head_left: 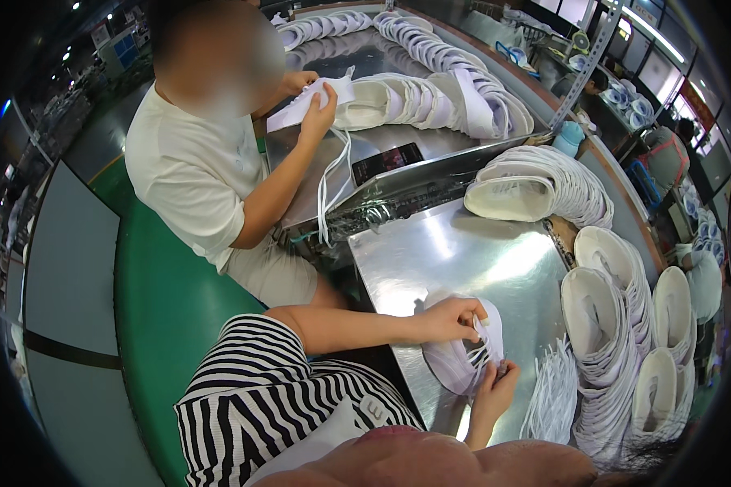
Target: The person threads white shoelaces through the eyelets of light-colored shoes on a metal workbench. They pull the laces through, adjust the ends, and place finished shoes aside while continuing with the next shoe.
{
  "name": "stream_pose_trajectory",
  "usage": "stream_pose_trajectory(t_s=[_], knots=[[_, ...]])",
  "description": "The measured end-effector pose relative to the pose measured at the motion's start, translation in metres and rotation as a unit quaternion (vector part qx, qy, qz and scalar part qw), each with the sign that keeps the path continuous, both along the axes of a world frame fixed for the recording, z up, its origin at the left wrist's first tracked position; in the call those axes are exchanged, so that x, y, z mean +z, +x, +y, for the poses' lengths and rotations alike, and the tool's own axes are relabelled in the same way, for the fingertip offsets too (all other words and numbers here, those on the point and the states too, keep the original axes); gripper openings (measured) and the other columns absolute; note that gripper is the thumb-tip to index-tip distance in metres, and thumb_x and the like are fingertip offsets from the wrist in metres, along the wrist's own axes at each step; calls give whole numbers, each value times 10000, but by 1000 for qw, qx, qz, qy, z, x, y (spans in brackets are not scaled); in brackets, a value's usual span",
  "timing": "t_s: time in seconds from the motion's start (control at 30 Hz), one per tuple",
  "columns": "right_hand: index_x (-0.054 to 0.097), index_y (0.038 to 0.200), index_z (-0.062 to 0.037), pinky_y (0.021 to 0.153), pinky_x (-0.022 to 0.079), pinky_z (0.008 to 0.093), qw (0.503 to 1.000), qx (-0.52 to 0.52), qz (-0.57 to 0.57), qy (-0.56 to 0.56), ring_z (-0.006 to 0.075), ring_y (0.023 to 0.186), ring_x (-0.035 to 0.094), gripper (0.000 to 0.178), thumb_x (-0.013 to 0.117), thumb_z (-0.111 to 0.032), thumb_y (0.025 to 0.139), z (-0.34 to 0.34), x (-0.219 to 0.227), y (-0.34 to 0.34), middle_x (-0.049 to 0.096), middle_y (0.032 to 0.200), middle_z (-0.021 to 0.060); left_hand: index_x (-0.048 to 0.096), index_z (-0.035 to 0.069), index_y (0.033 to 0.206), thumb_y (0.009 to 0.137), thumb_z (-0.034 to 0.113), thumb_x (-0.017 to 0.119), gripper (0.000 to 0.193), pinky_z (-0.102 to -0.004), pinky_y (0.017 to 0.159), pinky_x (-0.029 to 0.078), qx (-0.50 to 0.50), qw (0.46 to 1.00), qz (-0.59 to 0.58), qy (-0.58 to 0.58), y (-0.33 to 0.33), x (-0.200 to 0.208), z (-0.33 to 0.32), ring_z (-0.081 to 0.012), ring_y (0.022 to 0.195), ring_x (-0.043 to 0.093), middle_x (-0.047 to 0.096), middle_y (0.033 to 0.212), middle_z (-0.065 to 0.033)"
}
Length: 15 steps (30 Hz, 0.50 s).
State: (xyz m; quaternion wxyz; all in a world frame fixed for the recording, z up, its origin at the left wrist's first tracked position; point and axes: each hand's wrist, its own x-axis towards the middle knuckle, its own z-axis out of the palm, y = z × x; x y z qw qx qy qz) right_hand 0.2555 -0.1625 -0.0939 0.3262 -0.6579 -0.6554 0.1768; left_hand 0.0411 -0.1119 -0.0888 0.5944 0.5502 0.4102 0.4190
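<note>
A white shoe upper (451,365) rests on the metal tabletop in front of me, with white lace (477,355) running across its opening. My left hand (451,320) is closed at the upper's far edge, thumb and fingers pinching near the lace holes. At the near right side of the upper, my right hand (494,391) is also closed, fingertips pinched together by the lace. The exact bit of lace or edge between the fingers is too small to make out. A bundle of loose white laces (551,395) lies just right of my right hand.
Nested rows of white shoe uppers (597,312) line the table's right side, another stack (536,188) its far edge. Across a raised metal edge, a co-worker (195,162) holds a white upper (310,104); a phone (387,163) lies there. A blue container (568,138) stands beyond.
</note>
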Motion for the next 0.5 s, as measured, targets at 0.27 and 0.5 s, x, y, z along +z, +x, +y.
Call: stream_pose_trajectory(t_s=[0.27, 0.5], knots=[[572, 1029, -58, 614, 446, 295, 991, 96, -50, 83, 156, 645, 512, 313, 762, -77, 781, -23, -7, -22, 583, 811, 50, 544, 28, 1185, 793, 204, 723, 465, -445, 822, 477, -43, 892, 341, 294, -13, 13, -42, -348, 967, 611, 622, 971, -176], [600, 1019, -35, 645, 498, 366, 990, 125, 63, -11, 298, 689, 620, 179, 658, -24, 850, -35, 41, -20, 638, 841, 142, 597, 101, 950, 750, 110, 617, 202, -463, 768, 484, 24, 929, 285, 236, 15, 0, -10, -347, 914, 621, 636, 935, -125]])
